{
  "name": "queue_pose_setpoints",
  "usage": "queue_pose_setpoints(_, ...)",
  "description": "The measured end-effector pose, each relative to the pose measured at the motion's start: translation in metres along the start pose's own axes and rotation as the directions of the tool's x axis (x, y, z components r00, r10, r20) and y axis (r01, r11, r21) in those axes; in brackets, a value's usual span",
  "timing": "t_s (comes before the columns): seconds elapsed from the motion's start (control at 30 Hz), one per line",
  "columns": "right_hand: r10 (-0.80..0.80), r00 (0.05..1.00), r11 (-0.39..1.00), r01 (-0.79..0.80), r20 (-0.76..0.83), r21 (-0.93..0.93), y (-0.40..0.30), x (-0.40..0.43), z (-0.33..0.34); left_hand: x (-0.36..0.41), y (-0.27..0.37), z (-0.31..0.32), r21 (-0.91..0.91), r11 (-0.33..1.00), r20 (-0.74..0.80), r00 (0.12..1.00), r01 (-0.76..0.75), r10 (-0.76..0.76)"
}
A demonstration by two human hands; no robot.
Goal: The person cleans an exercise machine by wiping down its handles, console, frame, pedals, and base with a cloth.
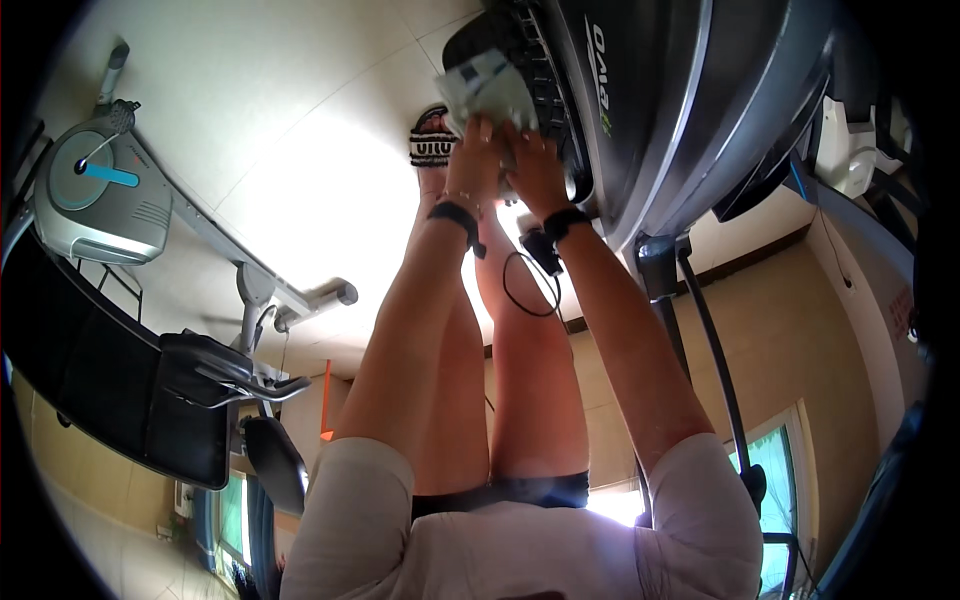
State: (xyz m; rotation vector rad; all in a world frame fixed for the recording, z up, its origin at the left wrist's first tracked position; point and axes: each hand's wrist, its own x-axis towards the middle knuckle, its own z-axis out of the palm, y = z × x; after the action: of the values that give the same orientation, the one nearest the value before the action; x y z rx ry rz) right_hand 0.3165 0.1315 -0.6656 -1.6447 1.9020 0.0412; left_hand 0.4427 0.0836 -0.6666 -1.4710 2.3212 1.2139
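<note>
A pale cloth (491,90) with dark patches is bunched in front of my hands, beside the black ridged side step of a large dark exercise machine, likely a treadmill (652,112). My left hand (476,154) has its fingers on the cloth's lower edge. Close beside it, my right hand (536,169) also has its fingers at the cloth. Both wrists wear black bands, and a small black device (541,251) with a looped cable hangs by the right one. The cloth hides part of the fingertips.
A grey exercise bike (105,195) stands on the pale tiled floor (300,112) at the left, with a black padded bench (112,375) behind it. My sandalled foot (433,142) is beside the hands. Black upright bars (712,337) rise at the right, near a window (776,465).
</note>
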Motion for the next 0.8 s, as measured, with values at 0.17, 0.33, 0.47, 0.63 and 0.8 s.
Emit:
queue_pose_setpoints(0.17,0.083,0.927,0.987,-0.025,0.367,-0.160,0.003,-0.049,-0.026,-0.047,0.017,0.043,-0.073,0.997,0.024,0.999,-0.032,0.034)
queue_pose_setpoints(0.33,0.021,0.979,0.999,-0.014,0.203,-0.039,0.029,-0.095,-0.052,-0.058,0.062,0.021,0.055,0.987,0.124,0.982,-0.150,0.142)
queue_pose_setpoints(0.47,0.027,0.986,0.995,-0.042,0.166,0.089,-0.002,-0.101,-0.095,-0.071,0.074,-0.030,0.103,0.973,-0.051,0.976,-0.208,0.214)
queue_pose_setpoints(0.63,-0.015,0.970,0.987,-0.024,0.243,0.157,-0.042,-0.087,-0.147,-0.094,0.091,-0.112,0.068,0.992,-0.120,0.986,-0.108,0.115)
queue_pose_setpoints(0.8,-0.226,0.971,0.947,0.200,0.079,0.251,-0.094,-0.059,-0.171,-0.105,0.054,-0.143,0.168,0.985,-0.254,0.964,-0.040,0.083)
